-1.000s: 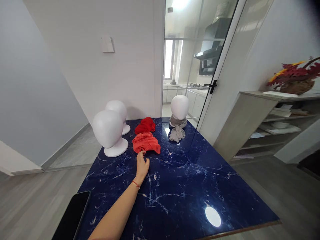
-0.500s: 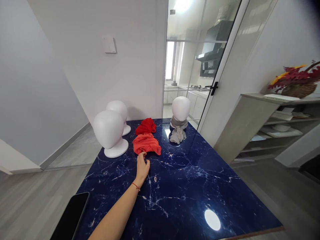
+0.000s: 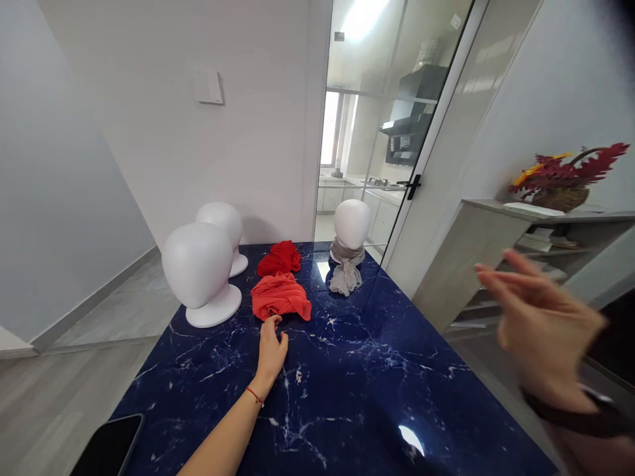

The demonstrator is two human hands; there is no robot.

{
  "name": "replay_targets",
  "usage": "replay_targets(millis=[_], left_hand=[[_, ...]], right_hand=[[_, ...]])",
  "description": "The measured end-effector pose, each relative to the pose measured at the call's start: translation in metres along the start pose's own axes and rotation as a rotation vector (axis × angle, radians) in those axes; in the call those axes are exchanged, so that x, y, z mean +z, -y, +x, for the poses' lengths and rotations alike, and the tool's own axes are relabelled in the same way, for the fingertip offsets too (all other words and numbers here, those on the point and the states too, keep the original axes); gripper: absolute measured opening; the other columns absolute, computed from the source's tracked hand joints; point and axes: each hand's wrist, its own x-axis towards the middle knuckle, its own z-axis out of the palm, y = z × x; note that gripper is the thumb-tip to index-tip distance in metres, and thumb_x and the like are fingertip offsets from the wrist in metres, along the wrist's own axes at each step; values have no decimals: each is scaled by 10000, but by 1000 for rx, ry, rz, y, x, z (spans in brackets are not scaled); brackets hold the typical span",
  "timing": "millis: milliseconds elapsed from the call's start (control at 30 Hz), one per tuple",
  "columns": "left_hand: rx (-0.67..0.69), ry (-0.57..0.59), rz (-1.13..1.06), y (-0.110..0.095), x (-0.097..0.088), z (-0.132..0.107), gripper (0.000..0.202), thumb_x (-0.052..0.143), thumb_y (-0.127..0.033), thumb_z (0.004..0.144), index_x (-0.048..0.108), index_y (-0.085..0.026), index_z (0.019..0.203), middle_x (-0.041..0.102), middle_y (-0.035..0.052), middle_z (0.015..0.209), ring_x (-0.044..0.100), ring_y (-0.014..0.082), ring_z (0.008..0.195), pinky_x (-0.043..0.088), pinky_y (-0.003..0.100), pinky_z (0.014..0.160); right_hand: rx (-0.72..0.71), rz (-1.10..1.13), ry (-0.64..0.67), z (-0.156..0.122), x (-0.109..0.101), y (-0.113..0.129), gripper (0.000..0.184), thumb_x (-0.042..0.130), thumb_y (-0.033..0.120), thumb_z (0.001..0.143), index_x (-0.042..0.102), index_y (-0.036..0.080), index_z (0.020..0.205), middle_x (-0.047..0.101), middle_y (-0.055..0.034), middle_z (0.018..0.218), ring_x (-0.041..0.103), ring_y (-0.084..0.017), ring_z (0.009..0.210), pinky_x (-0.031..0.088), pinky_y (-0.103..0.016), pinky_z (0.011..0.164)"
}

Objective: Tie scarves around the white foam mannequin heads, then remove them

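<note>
My left hand (image 3: 272, 349) rests on the dark blue marbled table at the front edge of a crumpled coral-red scarf (image 3: 280, 295). Its fingers are loosely bent with the thumb apart, and the fingertips reach the cloth's edge. Over the right side, my right hand (image 3: 543, 324) is raised and blurred, fingers stretched leftward, with nothing visible in them. Behind the coral scarf lies a darker red bunched cloth (image 3: 279, 258). Left of them stand two bare white mannequin heads, the nearer one (image 3: 197, 264) partly covering the farther one (image 3: 223, 221).
At the table's back right, a third white mannequin head (image 3: 352, 223) wears a grey scarf (image 3: 346, 274) round its neck. A black phone (image 3: 109, 446) lies at the front left. Beyond are a glass door (image 3: 377, 99) and a shelf unit (image 3: 451, 258) with a flower basket (image 3: 560, 195).
My right hand has come into view from the right. The camera view has shifted, so everything sits slightly left and lower. My left hand stays at the coral scarf's edge.
</note>
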Motion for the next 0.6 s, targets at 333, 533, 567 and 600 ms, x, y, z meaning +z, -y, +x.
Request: replay_targets(millis=[333,533,567,600], left_hand=[[169,85,65,-14,19,4,341,423,-89,789,479,-198,1107,555,97,1086,541,229,1044,453,449,928],[287,200,75,-22,56,18,469,393,-32,766,479,-210,1191,542,98,1184,514,230,1141,425,456,992],[294,206,77,-21,60,19,488,397,-28,759,480,-214,1203,541,97,1200,510,234,1156,422,462,998],[295,208,79,-19,63,19,502,401,-27,754,482,-218,1211,540,96,1213,506,237,1167,422,466,1000]], right_hand=[[436,55,258,-36,84,-147,335,762,438,575,717,152,743,656,-140,1137,649,-293,993,497,-387,903],[454,-44,376,-31,162,-203,211,662,345,634,699,162,731,690,-115,1051,658,-263,961,486,-360,905],[465,-57,390,-27,177,-210,201,645,319,642,693,159,755,693,-114,1040,662,-252,945,493,-349,890],[476,-68,396,-22,192,-217,204,631,293,645,685,155,786,695,-115,1025,664,-244,937,497,-337,876]])
